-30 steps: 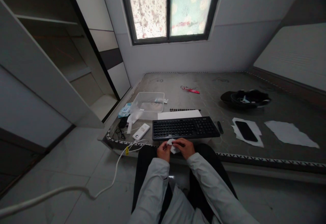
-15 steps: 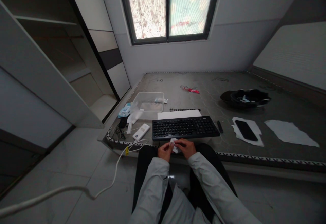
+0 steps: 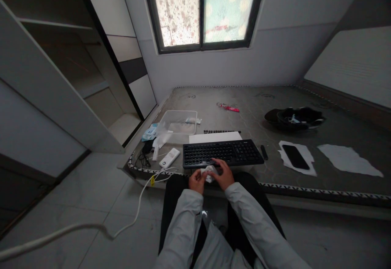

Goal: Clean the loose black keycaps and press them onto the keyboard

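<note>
Pinching some crumpled paper (image 3: pixel 210 168) in left hand (image 3: pixel 197 181), thumbing it with half-open right hand (image 3: pixel 225 175), near side of keyboard (image 3: pixel 222 153).

At the near edge of a bed (image 3: pixel 250 122), the left hand (image 3: pixel 197 180) pinches crumpled white paper (image 3: pixel 210 176), and the right hand (image 3: pixel 224 174) touches it from the right. Just beyond lies a black keyboard (image 3: pixel 222 154), with a notebook (image 3: pixel 215 138) behind it. To the left are a white power bank (image 3: pixel 170 158) and, farther back, a clear plastic box (image 3: pixel 183 139). To the right, a phone (image 3: pixel 295 157) rests on one paper sheet (image 3: pixel 309 171); another sheet (image 3: pixel 350 161) lies farther right. Beyond the phone sits a dark cap (image 3: pixel 275 116). A window (image 3: pixel 202 12) is on the far wall.
</note>
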Action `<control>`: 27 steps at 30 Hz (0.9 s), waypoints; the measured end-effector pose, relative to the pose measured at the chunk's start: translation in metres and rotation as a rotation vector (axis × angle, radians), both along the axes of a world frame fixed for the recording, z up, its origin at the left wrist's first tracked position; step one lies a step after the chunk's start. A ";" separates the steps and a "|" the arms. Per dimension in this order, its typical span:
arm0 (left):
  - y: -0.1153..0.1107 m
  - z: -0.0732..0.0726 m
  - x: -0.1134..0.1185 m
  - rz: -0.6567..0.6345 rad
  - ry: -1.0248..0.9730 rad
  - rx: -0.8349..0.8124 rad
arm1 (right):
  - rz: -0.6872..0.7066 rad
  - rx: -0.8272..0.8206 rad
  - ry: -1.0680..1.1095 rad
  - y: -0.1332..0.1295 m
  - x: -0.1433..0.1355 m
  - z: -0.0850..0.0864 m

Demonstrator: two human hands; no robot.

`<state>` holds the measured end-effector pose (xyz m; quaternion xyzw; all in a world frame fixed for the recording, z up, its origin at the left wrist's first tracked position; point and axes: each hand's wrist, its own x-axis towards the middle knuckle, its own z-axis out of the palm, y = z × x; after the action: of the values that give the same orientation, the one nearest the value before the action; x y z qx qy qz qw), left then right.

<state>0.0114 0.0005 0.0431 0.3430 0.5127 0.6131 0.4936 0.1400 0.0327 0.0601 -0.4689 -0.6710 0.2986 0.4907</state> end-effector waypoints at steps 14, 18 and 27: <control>0.003 -0.003 -0.001 0.122 -0.037 0.003 | 0.303 -0.352 0.257 0.006 -0.002 -0.012; 0.004 -0.006 -0.001 0.110 -0.035 0.004 | 0.391 -0.408 0.271 0.005 -0.004 -0.014; 0.000 0.001 0.003 0.044 0.018 0.018 | 0.315 -0.364 0.156 0.009 0.004 -0.019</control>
<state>0.0144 0.0005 0.0439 0.3413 0.5190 0.6254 0.4723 0.1437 0.0415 0.0409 -0.4146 -0.6309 0.5228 0.3959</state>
